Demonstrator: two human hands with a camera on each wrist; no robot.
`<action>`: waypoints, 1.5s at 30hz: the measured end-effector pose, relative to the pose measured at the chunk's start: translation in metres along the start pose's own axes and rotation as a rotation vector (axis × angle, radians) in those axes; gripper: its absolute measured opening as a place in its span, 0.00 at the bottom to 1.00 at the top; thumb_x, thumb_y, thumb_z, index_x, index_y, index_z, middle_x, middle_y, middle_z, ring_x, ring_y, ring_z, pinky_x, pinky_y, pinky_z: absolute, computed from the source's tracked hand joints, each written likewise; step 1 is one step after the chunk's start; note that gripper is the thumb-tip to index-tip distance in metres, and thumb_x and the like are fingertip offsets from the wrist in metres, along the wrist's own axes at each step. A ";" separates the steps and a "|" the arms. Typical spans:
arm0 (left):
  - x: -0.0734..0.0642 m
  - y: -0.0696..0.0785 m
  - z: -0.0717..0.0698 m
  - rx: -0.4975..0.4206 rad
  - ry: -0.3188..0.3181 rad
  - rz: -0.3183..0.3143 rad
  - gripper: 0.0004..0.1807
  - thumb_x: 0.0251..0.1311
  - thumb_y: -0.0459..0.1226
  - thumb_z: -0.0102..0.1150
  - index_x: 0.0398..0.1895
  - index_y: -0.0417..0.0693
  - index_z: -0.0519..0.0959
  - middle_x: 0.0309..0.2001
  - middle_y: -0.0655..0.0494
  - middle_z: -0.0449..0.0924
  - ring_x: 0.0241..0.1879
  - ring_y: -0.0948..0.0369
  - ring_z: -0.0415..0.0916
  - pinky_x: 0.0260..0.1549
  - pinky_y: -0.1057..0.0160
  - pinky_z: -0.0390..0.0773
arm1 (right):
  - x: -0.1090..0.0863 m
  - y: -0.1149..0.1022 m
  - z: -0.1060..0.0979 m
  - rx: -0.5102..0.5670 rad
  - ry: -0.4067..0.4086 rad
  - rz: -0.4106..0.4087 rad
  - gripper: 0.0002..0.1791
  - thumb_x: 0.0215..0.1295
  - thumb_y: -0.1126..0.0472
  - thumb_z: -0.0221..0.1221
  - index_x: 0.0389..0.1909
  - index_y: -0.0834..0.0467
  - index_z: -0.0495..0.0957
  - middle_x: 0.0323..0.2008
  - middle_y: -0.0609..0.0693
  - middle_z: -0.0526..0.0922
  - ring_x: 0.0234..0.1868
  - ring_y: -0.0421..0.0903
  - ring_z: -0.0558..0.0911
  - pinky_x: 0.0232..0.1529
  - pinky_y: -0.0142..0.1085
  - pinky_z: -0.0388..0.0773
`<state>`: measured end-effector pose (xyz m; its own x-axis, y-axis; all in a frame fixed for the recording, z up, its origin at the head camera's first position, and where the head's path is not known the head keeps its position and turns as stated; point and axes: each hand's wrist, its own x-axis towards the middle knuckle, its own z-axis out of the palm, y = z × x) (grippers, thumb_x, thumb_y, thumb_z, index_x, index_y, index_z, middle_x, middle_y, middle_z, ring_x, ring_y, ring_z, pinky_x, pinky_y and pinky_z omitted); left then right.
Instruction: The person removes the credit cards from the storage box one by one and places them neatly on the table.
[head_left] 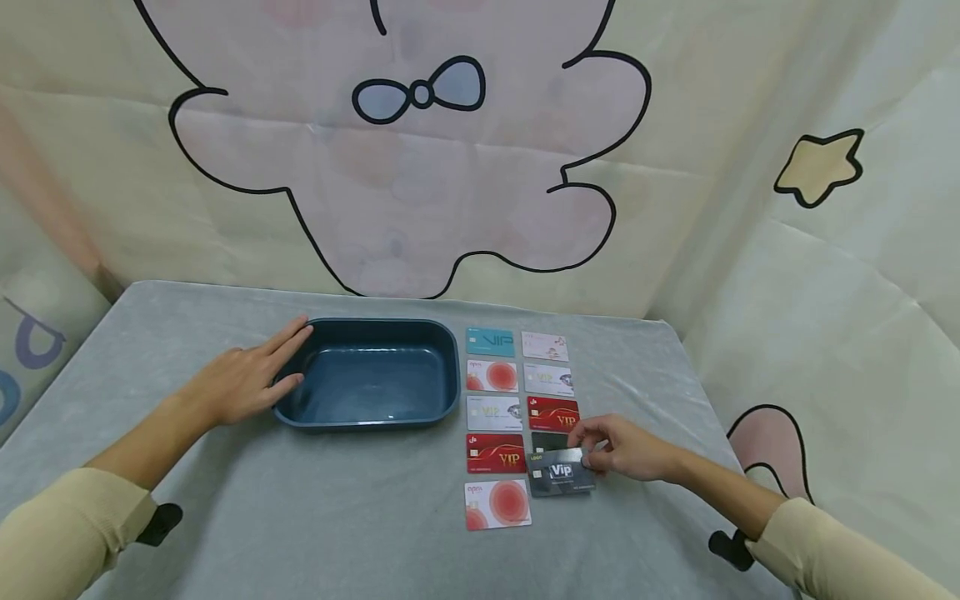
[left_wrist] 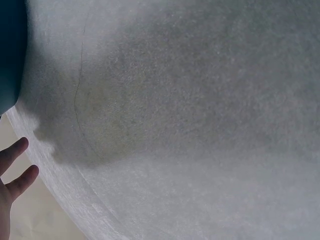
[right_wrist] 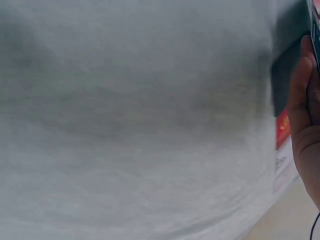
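My left hand (head_left: pixel 243 379) rests on the left rim of a dark blue tray (head_left: pixel 367 423), its fingers extended. In the left wrist view, two fingertips of that hand (left_wrist: pixel 15 175) show near the corner of the tray (left_wrist: pixel 11 55). With thumb and fingers, my right hand (head_left: pixel 626 447) pinches the right edge of a dark grey VIP card (head_left: pixel 551 477). Another dark card (head_left: pixel 547 442) lies just behind it, partly covered. In the right wrist view, the right hand (right_wrist: pixel 307 115) sits at the right edge, and the held card (right_wrist: pixel 316 35) is seen nearly edge-on.
Two columns of cards stand right of the tray, among them a teal VIP card (head_left: pixel 490 342), a red VIP card (head_left: pixel 495 453), a white card with red circles (head_left: pixel 498 505) and another red VIP card (head_left: pixel 551 412). A grey cloth (head_left: pixel 337 517) covers the table. Printed curtains (head_left: pixel 712 208) hang behind.
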<state>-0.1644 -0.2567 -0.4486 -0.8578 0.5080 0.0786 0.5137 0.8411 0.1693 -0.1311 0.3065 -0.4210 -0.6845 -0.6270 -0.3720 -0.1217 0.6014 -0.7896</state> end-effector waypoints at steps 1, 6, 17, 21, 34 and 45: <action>0.000 0.000 0.000 -0.001 0.000 0.000 0.38 0.71 0.48 0.51 0.77 0.39 0.54 0.78 0.43 0.50 0.36 0.52 0.83 0.29 0.53 0.78 | -0.002 0.003 0.002 0.011 -0.005 0.006 0.08 0.65 0.70 0.59 0.45 0.62 0.78 0.29 0.54 0.81 0.30 0.44 0.80 0.32 0.34 0.80; 0.000 -0.001 -0.001 -0.001 -0.001 0.000 0.38 0.71 0.48 0.51 0.77 0.39 0.54 0.78 0.43 0.49 0.33 0.54 0.83 0.28 0.54 0.76 | -0.007 0.013 0.009 0.072 -0.026 0.033 0.09 0.65 0.71 0.59 0.46 0.65 0.78 0.29 0.57 0.81 0.27 0.44 0.80 0.31 0.38 0.82; -0.001 -0.002 -0.001 0.002 -0.013 -0.008 0.39 0.71 0.48 0.51 0.77 0.39 0.54 0.78 0.43 0.49 0.34 0.54 0.82 0.30 0.51 0.77 | -0.012 0.017 0.019 0.077 -0.060 0.015 0.08 0.65 0.70 0.61 0.44 0.65 0.77 0.26 0.54 0.80 0.24 0.45 0.82 0.28 0.38 0.83; -0.002 -0.003 -0.001 -0.001 -0.015 -0.010 0.39 0.71 0.49 0.51 0.78 0.40 0.53 0.78 0.44 0.49 0.33 0.54 0.82 0.30 0.51 0.77 | -0.013 0.015 0.021 0.062 -0.053 0.052 0.08 0.65 0.69 0.62 0.45 0.63 0.77 0.26 0.52 0.79 0.23 0.46 0.83 0.27 0.36 0.83; -0.001 -0.003 -0.001 -0.001 -0.020 -0.007 0.39 0.71 0.49 0.51 0.77 0.40 0.54 0.78 0.43 0.49 0.32 0.55 0.82 0.31 0.51 0.77 | -0.018 0.014 0.017 0.048 -0.038 0.093 0.10 0.65 0.67 0.62 0.46 0.65 0.76 0.29 0.52 0.80 0.25 0.51 0.85 0.28 0.37 0.83; 0.002 0.000 -0.011 -0.004 -0.047 -0.024 0.41 0.70 0.51 0.53 0.78 0.42 0.52 0.76 0.39 0.53 0.29 0.54 0.81 0.34 0.47 0.79 | -0.011 -0.017 -0.032 -0.348 0.074 0.026 0.20 0.67 0.55 0.64 0.54 0.62 0.77 0.41 0.49 0.83 0.41 0.43 0.80 0.42 0.34 0.80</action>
<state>-0.1667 -0.2577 -0.4380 -0.8681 0.4956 0.0278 0.4924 0.8527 0.1744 -0.1442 0.3194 -0.3878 -0.7392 -0.5792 -0.3437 -0.3322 0.7575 -0.5620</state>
